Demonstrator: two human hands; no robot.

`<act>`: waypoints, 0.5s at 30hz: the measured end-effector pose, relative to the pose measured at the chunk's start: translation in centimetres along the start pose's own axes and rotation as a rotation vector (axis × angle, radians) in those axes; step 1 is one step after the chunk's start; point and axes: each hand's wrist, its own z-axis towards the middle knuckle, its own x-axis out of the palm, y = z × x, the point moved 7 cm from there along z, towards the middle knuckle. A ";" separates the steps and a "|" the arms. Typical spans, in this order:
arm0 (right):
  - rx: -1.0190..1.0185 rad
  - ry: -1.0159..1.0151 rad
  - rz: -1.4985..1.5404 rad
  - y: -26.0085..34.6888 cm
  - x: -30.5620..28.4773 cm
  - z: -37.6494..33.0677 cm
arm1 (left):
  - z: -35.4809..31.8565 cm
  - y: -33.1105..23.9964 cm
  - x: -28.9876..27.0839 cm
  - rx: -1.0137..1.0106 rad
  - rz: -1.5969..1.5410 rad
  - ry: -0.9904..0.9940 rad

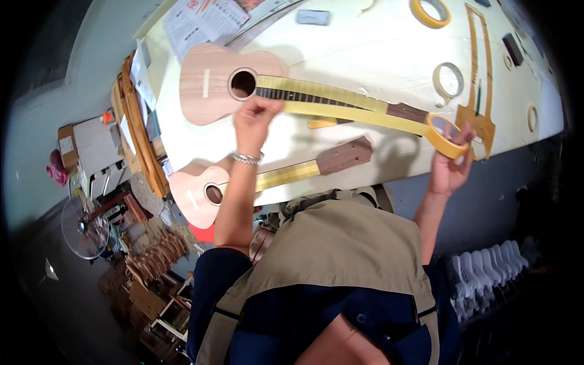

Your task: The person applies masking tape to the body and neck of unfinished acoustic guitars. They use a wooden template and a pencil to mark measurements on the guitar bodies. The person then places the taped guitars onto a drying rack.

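A pale, unfinished ukulele (207,112) lies on the table with its neck pointing right. Yellow tape covers the far part of its fretboard (292,95), while dark frets show along the near side. A strip of yellow masking tape (353,114) is stretched between my hands along the neck's near edge. My left hand (252,121) pinches the strip's free end near the sound hole. My right hand (453,155) holds the tape roll (447,137) beyond the headstock, fingers through its ring. Nearer to me lies a second ukulele (194,201), its neck taped, partly hidden by my left forearm.
A yellow-handled tool (322,123) lies between the ukuleles. More tape rolls (431,12), a long tan frame-like piece (480,125) and a dark block (513,50) are at the right. Papers (204,27) lie at the far left. A fan (85,226) stands left of the table.
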 end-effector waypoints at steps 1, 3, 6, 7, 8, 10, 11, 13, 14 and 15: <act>-0.038 0.005 0.003 0.8 0.0 0.5 | 1.1 -1.0 -2.4 0.009 0.253 -0.035; -0.151 0.069 -0.810 -0.3 -0.4 0.9 | 3.1 -1.7 -4.3 0.259 0.603 -0.105; -0.269 0.113 -1.531 -2.2 -0.3 1.1 | 5.3 -0.4 -5.1 0.346 0.575 -0.062; -0.317 0.130 -1.769 -2.8 -0.2 1.2 | 6.0 1.1 -5.9 0.223 0.451 -0.040; -0.363 0.143 -2.013 -3.5 -0.1 1.1 | 6.2 2.1 -6.2 0.095 0.325 -0.017; -0.408 0.141 -2.309 -4.4 0.0 1.1 | 6.1 1.0 -5.7 0.299 0.622 0.020; -0.406 0.124 -2.365 -4.6 -0.1 1.0 | 5.8 0.4 -5.1 0.399 0.771 0.041; -0.310 0.035 -2.094 -4.4 -0.6 1.0 | 5.8 0.4 -5.2 0.373 0.744 0.019; -0.310 0.044 -2.094 -4.5 -0.6 1.0 | 5.8 0.5 -5.2 0.368 0.760 0.023; -0.310 0.054 -2.093 -4.6 -0.6 0.9 | 5.8 0.6 -5.2 0.363 0.776 0.027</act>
